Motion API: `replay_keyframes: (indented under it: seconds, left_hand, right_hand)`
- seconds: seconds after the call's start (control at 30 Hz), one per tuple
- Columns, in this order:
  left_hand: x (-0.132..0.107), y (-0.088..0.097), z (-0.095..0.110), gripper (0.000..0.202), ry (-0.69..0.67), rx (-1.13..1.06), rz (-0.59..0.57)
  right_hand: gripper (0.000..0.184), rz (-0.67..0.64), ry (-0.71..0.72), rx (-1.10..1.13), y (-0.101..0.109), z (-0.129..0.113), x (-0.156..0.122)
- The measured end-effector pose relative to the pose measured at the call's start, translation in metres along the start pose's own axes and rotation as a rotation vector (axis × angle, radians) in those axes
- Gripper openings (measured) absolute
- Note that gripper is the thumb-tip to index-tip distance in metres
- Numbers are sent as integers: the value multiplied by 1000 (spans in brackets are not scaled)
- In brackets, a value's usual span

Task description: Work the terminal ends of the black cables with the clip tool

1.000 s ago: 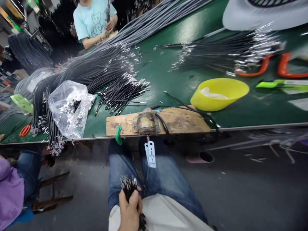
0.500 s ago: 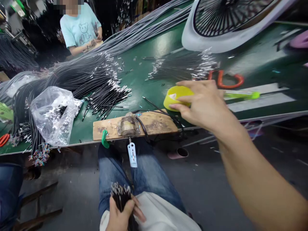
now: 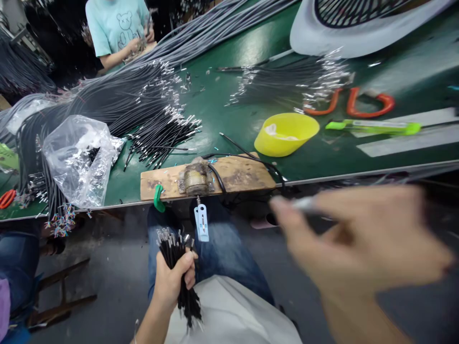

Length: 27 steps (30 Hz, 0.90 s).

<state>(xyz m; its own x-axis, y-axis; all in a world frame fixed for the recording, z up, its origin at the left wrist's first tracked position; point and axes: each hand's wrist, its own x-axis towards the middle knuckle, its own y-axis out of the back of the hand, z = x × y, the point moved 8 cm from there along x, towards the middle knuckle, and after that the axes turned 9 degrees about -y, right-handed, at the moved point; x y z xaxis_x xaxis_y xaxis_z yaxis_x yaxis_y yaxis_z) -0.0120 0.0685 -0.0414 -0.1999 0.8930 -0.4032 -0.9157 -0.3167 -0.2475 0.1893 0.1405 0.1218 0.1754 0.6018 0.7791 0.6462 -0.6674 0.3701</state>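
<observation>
My left hand [image 3: 175, 277] is wrapped round a bundle of short black cables [image 3: 181, 258] above my lap. Their silver tips point up and away from me. My right hand [image 3: 358, 234], smeared by motion, is in front of the bench edge at the right. Its thumb and forefinger pinch a small whitish piece [image 3: 304, 204], too blurred to name. On the bench beyond it stands a yellow oval cup [image 3: 287, 136] with something white inside. A light blue clip [image 3: 201, 223] hangs from a small motor-like device [image 3: 196, 177] on a wooden board [image 3: 240, 179].
Black cables [image 3: 158, 129] with silver ends and a clear plastic bag [image 3: 77, 162] lie left on the green bench. Orange-handled scissors [image 3: 371, 107], a green marker [image 3: 373, 126] and a white fan [image 3: 322, 38] are at right. A co-worker [image 3: 122, 28] sits across. A green clamp [image 3: 158, 198] grips the board.
My right hand has left the yellow cup and come back towards me, low over the bench edge, with a small whitish piece. My left hand has raised the cable bundle a little.
</observation>
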Motion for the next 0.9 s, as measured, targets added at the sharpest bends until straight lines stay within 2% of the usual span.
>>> replay_keyframes:
  seconds: [0.07, 0.13, 0.17, 0.23, 0.3, 0.37, 0.47, 0.53, 0.6, 0.8, 0.9]
  left_hand:
    - [-2, 2, -7, 33, 9, -8, -1]
    - [-3, 5, -16, 36, 30, -2, 3]
    - [-3, 6, -20, 38, 39, 0, 3]
    - [-4, 8, -24, 41, 39, 17, 23]
    - [-7, 9, -23, 40, 20, 45, 61]
    - [-11, 10, -19, 37, -5, 71, 106]
    - [-17, 7, -16, 37, -25, 63, 129]
    - [-17, 3, -16, 39, -34, 32, 106]
    - [-17, -2, -16, 41, -30, -4, 62]
    - [-14, -12, -15, 40, 24, -49, -49]
    - [-15, -12, -12, 39, 51, -36, -61]
  right_hand:
    - [22, -273, -56, 352, -17, -19, -34]
    - [17, -504, -226, 536, -41, -25, -65]
    - [10, -605, -280, 612, -52, -28, -78]
    - [11, -715, -385, 739, -69, -30, -94]
    - [19, -686, -448, 786, -74, -27, -98]
    - [24, -598, -459, 748, -71, -26, -96]
    - [22, -513, -456, 706, -65, -28, -96]
    - [20, -509, -505, 773, -66, -27, -100]
    - [22, -551, -608, 882, -73, -23, -109]
    - [38, -776, -1062, 1208, -106, -5, -148]
    - [33, -821, -1096, 1257, -108, 0, -147]
